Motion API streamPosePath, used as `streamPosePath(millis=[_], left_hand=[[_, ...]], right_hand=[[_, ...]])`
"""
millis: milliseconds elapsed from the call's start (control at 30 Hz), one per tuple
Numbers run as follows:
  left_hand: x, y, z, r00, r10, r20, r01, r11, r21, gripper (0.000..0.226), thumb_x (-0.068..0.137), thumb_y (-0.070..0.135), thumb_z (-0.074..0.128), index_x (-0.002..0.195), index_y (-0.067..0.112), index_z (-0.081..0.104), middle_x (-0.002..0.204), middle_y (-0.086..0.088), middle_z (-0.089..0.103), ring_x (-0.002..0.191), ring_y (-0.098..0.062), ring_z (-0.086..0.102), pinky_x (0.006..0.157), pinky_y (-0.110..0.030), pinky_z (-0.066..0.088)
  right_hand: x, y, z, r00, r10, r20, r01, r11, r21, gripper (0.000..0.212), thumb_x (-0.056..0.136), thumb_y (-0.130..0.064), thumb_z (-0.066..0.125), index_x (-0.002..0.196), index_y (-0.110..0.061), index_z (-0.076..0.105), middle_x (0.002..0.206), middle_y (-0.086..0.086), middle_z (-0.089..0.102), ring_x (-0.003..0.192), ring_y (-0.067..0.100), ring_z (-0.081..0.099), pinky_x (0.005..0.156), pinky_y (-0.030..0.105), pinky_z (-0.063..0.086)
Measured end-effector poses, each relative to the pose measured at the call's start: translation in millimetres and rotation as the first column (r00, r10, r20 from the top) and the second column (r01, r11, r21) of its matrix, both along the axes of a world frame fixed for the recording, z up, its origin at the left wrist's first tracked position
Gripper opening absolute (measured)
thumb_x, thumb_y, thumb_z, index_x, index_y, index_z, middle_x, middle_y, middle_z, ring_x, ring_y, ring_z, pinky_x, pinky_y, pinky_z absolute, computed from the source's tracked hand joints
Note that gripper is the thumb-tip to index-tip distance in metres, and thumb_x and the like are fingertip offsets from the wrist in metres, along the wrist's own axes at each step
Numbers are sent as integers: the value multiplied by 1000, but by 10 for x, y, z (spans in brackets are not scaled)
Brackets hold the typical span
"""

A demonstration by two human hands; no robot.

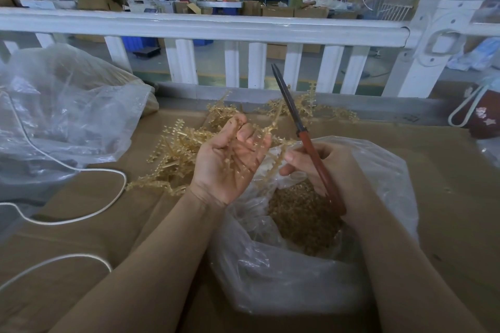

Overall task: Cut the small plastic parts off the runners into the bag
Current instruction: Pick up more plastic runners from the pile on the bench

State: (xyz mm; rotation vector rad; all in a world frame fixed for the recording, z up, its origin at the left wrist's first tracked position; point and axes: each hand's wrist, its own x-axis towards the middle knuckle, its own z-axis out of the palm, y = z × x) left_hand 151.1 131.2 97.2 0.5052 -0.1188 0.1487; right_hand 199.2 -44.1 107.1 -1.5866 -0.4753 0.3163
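Observation:
My left hand (pixel 230 159), palm up, holds a bundle of amber plastic runners (pixel 276 159) with its fingers curled over them, just above the clear bag (pixel 284 278). My right hand (pixel 322 167) grips red-handled scissors (pixel 311 149) whose closed dark blades point up and away; its fingertips also touch a runner. The bag below is partly filled with small amber cut parts (pixel 300 222). A heap of uncut runners (pixel 178 149) lies on the cardboard behind my left hand.
A large clear plastic bag (pixel 62 116) sits at the left, with a white cord (pixel 81 197) looping over the cardboard surface (pixel 446 197). A white railing (pixel 205 27) runs across the back. A dark red bag (pixel 479 116) stands at the right edge.

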Motion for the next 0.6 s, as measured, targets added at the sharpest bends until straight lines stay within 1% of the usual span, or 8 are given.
streamPosePath(millis=[100, 167, 233, 333, 400, 467, 533, 600], left_hand=[[-2, -18, 3, 1000, -8, -10, 9, 1000, 9, 26, 106, 18, 35, 89, 13, 54, 62, 4, 47, 60, -11, 50, 83, -33, 58], [-2, -20, 3, 1000, -6, -14, 7, 1000, 21, 24, 105, 19, 37, 89, 13, 54, 62, 4, 47, 59, -12, 50, 83, -33, 58], [0, -17, -1, 1000, -2, -20, 3, 999, 41, 23, 105, 18, 38, 89, 13, 54, 61, 4, 48, 60, -11, 50, 83, -34, 58], [8, -9, -9, 1000, -2, -21, 3, 998, 63, 25, 105, 18, 36, 89, 14, 54, 62, 4, 48, 60, -12, 50, 83, -35, 57], [13, -3, -17, 1000, -13, -24, 15, 998, 58, 25, 105, 19, 36, 90, 13, 55, 63, 4, 48, 61, -12, 50, 81, -35, 57], [16, 2, -24, 999, -29, -22, 30, 998, 53, 25, 105, 19, 36, 91, 13, 56, 63, 4, 48, 62, -12, 51, 79, -36, 57], [15, 3, -25, 999, -35, -20, 36, 998, 54, 24, 104, 19, 36, 91, 13, 56, 64, 4, 49, 62, -12, 52, 78, -35, 58], [13, 3, -21, 999, -35, -22, 36, 998, 60, 24, 104, 19, 37, 91, 13, 56, 64, 4, 48, 62, -12, 51, 77, -35, 58]], right_hand=[[4, 7, -10, 1000, 3, 4, -3, 1000, 7, 15, 83, -21, 77, 90, -9, 73, 82, 12, 77, 42, -3, 57, 42, 5, 39], [1, 9, -17, 1000, -2, 6, 2, 1000, 24, 8, 86, -16, 75, 88, -9, 73, 82, 12, 77, 42, -3, 57, 41, 6, 39], [-10, 12, -12, 1000, -12, -3, 12, 999, 43, 5, 85, -14, 75, 86, -10, 72, 82, 11, 77, 43, -2, 58, 41, 5, 40], [-21, 19, 14, 1000, -8, -30, 11, 997, 76, 7, 86, -14, 74, 79, -15, 73, 82, 10, 77, 41, 0, 55, 40, 6, 38], [-23, 18, 21, 998, 17, -52, -13, 996, 93, 14, 85, -19, 74, 71, -22, 76, 84, 9, 77, 37, 5, 44, 34, 16, 32], [-42, 21, 39, 998, 35, -55, -29, 994, 102, 10, 78, -28, 75, 69, -31, 76, 86, 9, 77, 37, 10, 35, 36, 22, 26], [-54, 26, 49, 998, 31, -53, -25, 993, 113, 6, 73, -32, 74, 68, -33, 76, 86, 9, 77, 37, 10, 34, 36, 23, 26], [-41, 23, 41, 999, 25, -46, -20, 994, 107, 13, 79, -26, 74, 68, -33, 76, 86, 9, 77, 37, 9, 34, 36, 22, 26]])
